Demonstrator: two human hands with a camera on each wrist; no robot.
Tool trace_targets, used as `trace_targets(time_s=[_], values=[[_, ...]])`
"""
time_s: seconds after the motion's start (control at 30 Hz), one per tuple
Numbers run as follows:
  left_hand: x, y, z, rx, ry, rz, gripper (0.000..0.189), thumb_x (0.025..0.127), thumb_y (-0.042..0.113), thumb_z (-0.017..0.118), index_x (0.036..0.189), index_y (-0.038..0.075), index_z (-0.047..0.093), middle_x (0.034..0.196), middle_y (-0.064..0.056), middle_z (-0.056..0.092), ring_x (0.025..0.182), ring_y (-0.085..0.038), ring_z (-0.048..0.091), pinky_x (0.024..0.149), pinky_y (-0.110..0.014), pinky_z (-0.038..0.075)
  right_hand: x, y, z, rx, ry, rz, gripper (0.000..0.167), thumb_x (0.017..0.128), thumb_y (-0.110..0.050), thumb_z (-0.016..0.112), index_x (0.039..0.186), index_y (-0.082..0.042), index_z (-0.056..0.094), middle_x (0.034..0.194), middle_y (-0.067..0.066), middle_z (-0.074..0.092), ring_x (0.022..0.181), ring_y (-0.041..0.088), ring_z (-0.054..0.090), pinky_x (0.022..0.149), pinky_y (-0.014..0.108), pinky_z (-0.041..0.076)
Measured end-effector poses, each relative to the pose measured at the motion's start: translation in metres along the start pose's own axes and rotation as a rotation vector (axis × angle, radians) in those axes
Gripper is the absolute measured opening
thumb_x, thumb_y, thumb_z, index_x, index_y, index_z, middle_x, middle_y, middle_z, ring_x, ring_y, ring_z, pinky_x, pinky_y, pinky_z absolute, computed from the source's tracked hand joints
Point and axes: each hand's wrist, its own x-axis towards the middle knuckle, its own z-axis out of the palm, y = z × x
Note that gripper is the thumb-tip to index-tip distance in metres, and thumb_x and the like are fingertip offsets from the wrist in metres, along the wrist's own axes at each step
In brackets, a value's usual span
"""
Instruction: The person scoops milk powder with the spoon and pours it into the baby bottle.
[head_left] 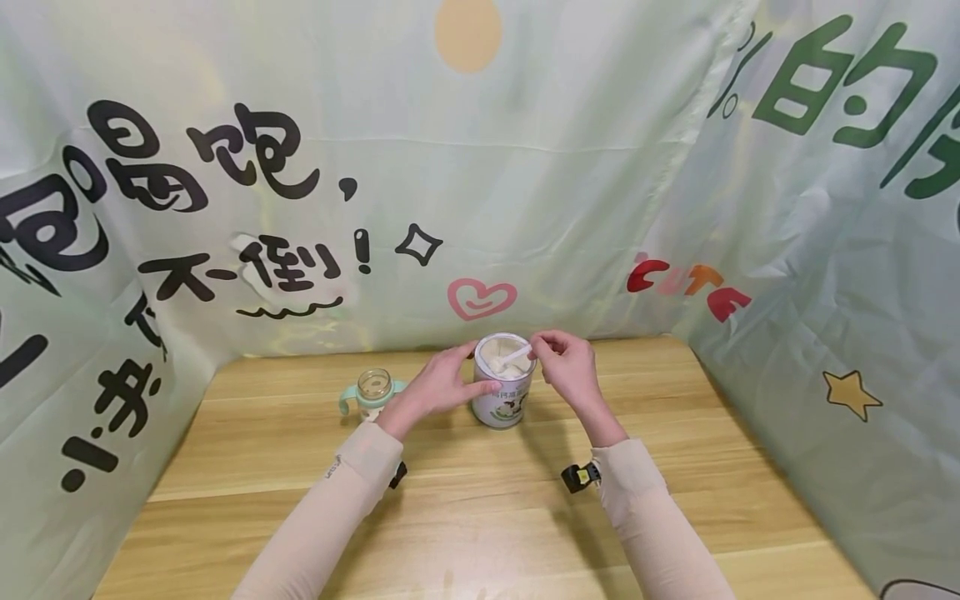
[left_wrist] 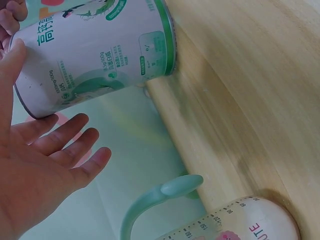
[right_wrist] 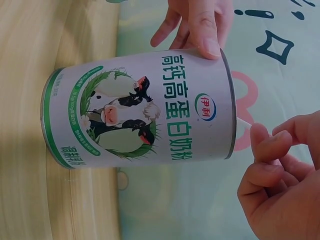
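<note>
A white milk powder can [head_left: 498,410] with a cow picture and green lettering stands upright and open on the table. Pale powder [head_left: 495,354] shows inside its rim. My left hand [head_left: 438,385] holds the can from the left, thumb on the front near the top, fingers reaching behind. At the right of the rim my right hand [head_left: 567,367] pinches the handle of a white scoop [head_left: 517,353], which slants down into the can with its head at the powder. In the right wrist view only a bit of the scoop handle [right_wrist: 243,123] shows.
Left of the can, partly behind my left forearm, stands a lidless baby bottle [head_left: 373,385] with mint green handles and printed measuring marks. The wooden table [head_left: 480,517] meets printed fabric walls [head_left: 570,192] at the back and both sides.
</note>
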Motion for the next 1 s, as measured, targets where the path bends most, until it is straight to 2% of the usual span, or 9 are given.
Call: trace_targets(time_s=[0.4, 0.8, 1.0], values=[[-0.0008, 0.0001, -0.0009, 0.012, -0.002, 0.002, 0.1, 0.09, 0.064, 0.075, 0.163, 0.006, 0.037, 0.163, -0.02, 0.047, 0.149, -0.041, 0.047, 0.122, -0.057, 0.041, -0.0025, -0.0032, -0.0011, 0.0, 0.011, -0.012, 0.025, 0.102, -0.02, 0.061, 0.112, -0.004, 0.079, 0.089, 0.015, 0.077, 0.053, 0.007, 0.051, 0.049, 0.021, 0.042], [-0.0015, -0.0002, -0.001, -0.005, -0.003, -0.005, 0.102, 0.088, 0.066, 0.076, 0.164, 0.01, 0.037, 0.164, -0.018, 0.046, 0.15, -0.04, 0.046, 0.123, -0.058, 0.04, -0.0048, -0.0067, -0.0032, 0.04, 0.081, -0.023, 0.023, 0.102, -0.022, 0.063, 0.109, -0.007, 0.079, 0.089, 0.014, 0.077, 0.051, 0.007, 0.051, 0.047, 0.021, 0.041], [-0.0021, -0.0007, -0.0029, 0.007, -0.013, -0.007, 0.105, 0.087, 0.067, 0.077, 0.164, 0.008, 0.036, 0.165, -0.018, 0.045, 0.151, -0.039, 0.045, 0.124, -0.057, 0.039, -0.0038, -0.0087, -0.0043, 0.07, 0.115, -0.042, 0.021, 0.102, -0.022, 0.065, 0.106, -0.008, 0.08, 0.08, 0.004, 0.075, 0.048, 0.005, 0.05, 0.045, 0.021, 0.039]])
